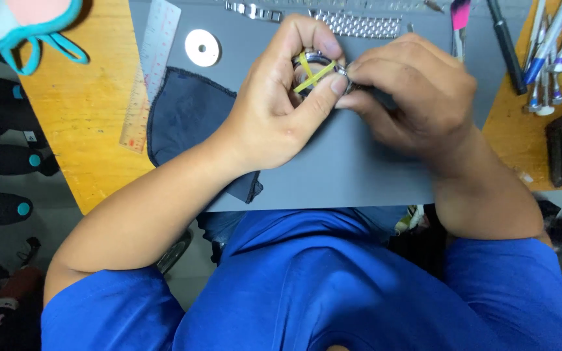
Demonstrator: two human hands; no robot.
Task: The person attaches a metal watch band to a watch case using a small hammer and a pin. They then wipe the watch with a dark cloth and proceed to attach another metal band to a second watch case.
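Note:
My left hand is closed around a round silver watch case with a yellow rubber band crossed over it, thumb and fingers pinching its rim. Pressed against the case's right side, my right hand has its fingertips closed on the case edge; whatever sits under those fingers is hidden. Both hands hover over a grey work mat.
A dark cloth lies on the mat's left part, beside a clear ruler and a white ring. Metal watch bracelet pieces lie at the back. Several screwdrivers and pens lie at the right on the yellow wooden table.

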